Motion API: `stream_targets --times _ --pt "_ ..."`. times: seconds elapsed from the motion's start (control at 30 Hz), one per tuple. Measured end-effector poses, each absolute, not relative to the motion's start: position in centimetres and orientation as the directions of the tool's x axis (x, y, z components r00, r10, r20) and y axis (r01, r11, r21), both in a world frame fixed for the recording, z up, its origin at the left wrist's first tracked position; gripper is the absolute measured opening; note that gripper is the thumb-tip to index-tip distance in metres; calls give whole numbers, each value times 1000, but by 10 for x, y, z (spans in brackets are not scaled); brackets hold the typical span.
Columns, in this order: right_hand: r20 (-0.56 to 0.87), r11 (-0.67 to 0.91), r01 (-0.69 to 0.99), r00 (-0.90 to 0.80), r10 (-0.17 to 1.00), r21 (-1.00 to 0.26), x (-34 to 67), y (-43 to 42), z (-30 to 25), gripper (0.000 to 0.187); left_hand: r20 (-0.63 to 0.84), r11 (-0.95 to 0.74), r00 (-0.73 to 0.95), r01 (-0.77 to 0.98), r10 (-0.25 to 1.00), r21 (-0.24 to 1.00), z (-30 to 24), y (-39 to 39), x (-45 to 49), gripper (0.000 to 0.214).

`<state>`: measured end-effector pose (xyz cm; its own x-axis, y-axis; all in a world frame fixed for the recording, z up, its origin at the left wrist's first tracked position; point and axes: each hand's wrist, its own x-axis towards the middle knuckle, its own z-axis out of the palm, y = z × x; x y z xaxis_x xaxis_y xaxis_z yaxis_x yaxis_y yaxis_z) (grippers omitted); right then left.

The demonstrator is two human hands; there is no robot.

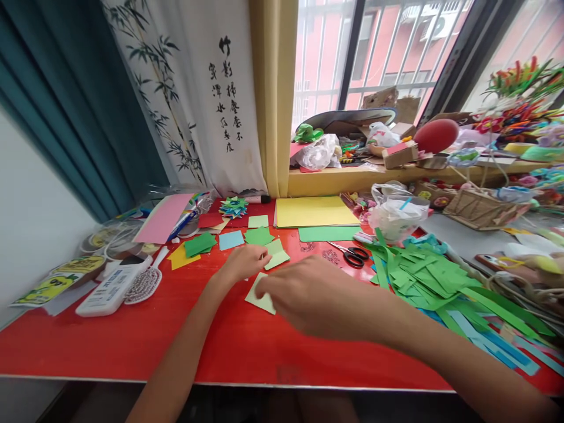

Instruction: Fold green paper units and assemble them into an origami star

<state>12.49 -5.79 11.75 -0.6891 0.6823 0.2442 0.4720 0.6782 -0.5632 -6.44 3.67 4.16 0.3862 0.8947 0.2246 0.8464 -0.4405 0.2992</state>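
My left hand [247, 262] is closed, its fingertips at the left edge of a creased light green paper square [277, 254] on the red table [145, 346]. Closer to me, my right hand [308, 296] bends its fingers down over a second, paler green square [259, 298]; the fingertips meet that sheet's right side and partly hide it. Beyond my left hand lie a green square [258, 235], a light blue square [231, 239], dark green squares [200, 245] and a yellow square [183, 258]. A small pale green square [258, 221] lies farther back.
Black-handled scissors [355, 256] lie right of centre, near a yellow paper stack [315, 211]. Green paper scraps [423, 276] heap up at the right. A hairbrush [144, 283] and white case [112, 289] lie left. A folded paper star [233, 207] sits at the back.
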Motion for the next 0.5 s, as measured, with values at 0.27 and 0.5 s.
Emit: stream_targets --times 0.27,0.5 --pt "-33 554 759 -599 800 -341 153 30 28 23 -280 -328 503 807 818 491 43 35 -82 39" --pt "111 525 708 -544 832 -473 155 29 4 22 -397 -299 437 882 807 363 41 35 -79 29"
